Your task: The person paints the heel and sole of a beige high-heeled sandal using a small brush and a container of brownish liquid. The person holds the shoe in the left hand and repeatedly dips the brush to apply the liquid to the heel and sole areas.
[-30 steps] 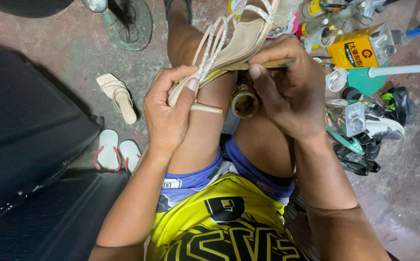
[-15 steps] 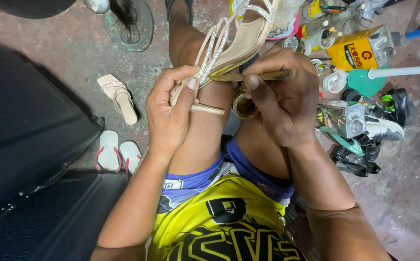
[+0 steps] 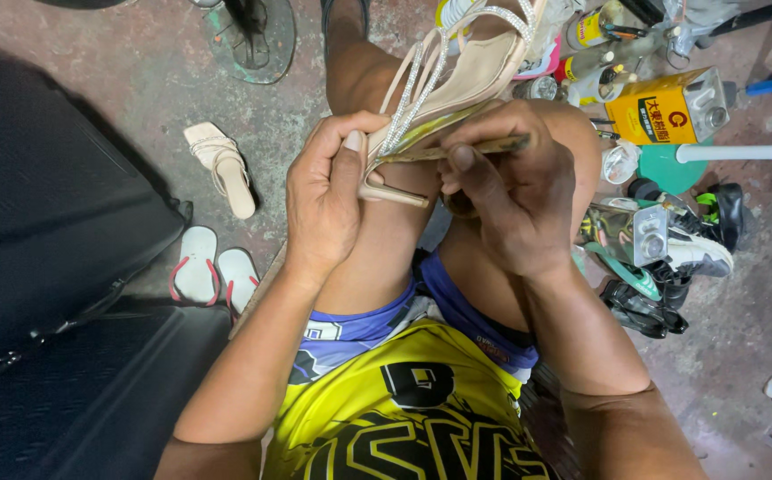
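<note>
Strappy beige heeled sandal (image 3: 457, 84): light, stiff sole, delicate straps. Left hand (image 3: 328, 204) clamped at its heel; right hand (image 3: 515, 196) beside, clamped on thin stick (image 3: 492, 144).

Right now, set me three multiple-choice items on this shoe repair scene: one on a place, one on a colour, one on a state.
1. Where does the lone beige sandal lie?
A. On the floor to the person's left
B. On the yellow can
C. In the right hand

2. What colour are the straps of the white flip-flops?
A. Green
B. Red
C. Black

3. How is the strappy heeled sandal held?
A. Lying flat on the floor
B. Hanging from a hook
C. Gripped at the heel end by the left hand over the knees

Answers: 1 A, it rests on bare concrete, left of the legs. 2 B, thin red straps show. 3 C, left fingers clasp it while the right hand holds a thin stick to its sole.
</note>
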`<state>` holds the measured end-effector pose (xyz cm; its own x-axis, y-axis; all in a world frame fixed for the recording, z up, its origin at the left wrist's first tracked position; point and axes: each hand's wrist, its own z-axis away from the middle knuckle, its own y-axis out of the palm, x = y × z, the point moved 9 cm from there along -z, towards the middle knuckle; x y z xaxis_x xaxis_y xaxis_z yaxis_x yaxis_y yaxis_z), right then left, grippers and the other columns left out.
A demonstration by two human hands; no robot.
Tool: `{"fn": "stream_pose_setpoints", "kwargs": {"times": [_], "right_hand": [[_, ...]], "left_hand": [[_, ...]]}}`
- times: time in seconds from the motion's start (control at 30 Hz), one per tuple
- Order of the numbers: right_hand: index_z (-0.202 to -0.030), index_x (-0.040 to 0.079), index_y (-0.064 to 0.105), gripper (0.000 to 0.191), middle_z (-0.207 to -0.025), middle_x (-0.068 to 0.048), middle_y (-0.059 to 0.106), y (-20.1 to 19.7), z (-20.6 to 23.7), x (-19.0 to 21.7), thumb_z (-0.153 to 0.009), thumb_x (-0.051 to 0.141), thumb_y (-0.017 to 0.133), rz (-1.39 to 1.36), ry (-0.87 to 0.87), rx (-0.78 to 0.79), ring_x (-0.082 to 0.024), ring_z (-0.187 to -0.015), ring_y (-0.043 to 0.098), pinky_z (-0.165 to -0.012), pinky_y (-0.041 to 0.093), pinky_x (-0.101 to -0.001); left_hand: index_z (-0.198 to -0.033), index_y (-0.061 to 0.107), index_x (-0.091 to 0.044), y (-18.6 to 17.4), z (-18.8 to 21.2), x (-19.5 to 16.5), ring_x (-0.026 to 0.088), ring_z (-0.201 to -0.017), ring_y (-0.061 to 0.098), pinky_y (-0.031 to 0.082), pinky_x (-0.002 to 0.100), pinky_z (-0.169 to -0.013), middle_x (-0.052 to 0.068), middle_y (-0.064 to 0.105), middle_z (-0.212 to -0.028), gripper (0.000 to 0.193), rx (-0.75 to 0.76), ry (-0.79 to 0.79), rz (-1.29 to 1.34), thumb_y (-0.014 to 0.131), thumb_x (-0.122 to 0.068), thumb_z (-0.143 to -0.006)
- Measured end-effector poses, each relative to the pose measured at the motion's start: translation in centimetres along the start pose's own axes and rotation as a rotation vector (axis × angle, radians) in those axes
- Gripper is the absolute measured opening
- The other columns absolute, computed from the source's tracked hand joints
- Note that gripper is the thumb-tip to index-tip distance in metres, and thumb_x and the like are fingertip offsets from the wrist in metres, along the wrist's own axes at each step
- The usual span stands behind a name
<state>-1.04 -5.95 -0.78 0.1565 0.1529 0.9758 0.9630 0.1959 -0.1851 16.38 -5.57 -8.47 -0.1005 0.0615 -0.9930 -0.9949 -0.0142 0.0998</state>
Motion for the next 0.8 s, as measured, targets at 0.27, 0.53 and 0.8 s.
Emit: {"fn": "stream_pose_setpoints", "kwargs": {"times": [0.27, 0.53, 0.8], "right_hand": [[-0.113, -0.003, 0.057, 0.007, -0.091, -0.011, 0.066, -0.8, -0.4, -0.7, -0.113, 0.004, 0.057, -0.128, 0.064, -0.022, -0.012, -0.075, 0.063, -0.071, 0.053, -0.0227], [-0.113, -0.003, 0.056, 0.01, -0.093, -0.011, 0.065, -0.4, 0.0, -0.5, -0.114, 0.006, 0.061, -0.063, 0.042, -0.031, -0.012, -0.078, 0.063, -0.074, 0.053, -0.0226], [-0.113, -0.002, 0.056, 0.01, -0.096, -0.009, 0.066, -0.5, 0.2, -0.2, -0.115, 0.007, 0.059, -0.005, 0.02, 0.002, -0.01, -0.079, 0.063, -0.074, 0.053, -0.0212]], "left_hand": [[-0.122, 0.067, -0.004, -0.1, 0.1, -1.5, 0.015, -0.094, 0.062, 0.05, 0.028, -0.089, 0.007, 0.065, -0.106, 0.024, -0.012, 0.12, -0.135, 0.048, -0.008, -0.109], [-0.122, 0.068, -0.005, 0.2, 0.0, -1.5, 0.014, -0.087, 0.062, 0.05, 0.028, -0.083, 0.007, 0.062, -0.101, 0.023, -0.014, 0.096, -0.151, 0.049, -0.01, -0.109], [-0.124, 0.068, -0.005, 0.2, 0.2, -1.7, 0.014, -0.085, 0.063, 0.051, 0.028, -0.082, 0.007, 0.061, -0.101, 0.022, -0.013, 0.129, -0.166, 0.05, -0.01, -0.112]]}}
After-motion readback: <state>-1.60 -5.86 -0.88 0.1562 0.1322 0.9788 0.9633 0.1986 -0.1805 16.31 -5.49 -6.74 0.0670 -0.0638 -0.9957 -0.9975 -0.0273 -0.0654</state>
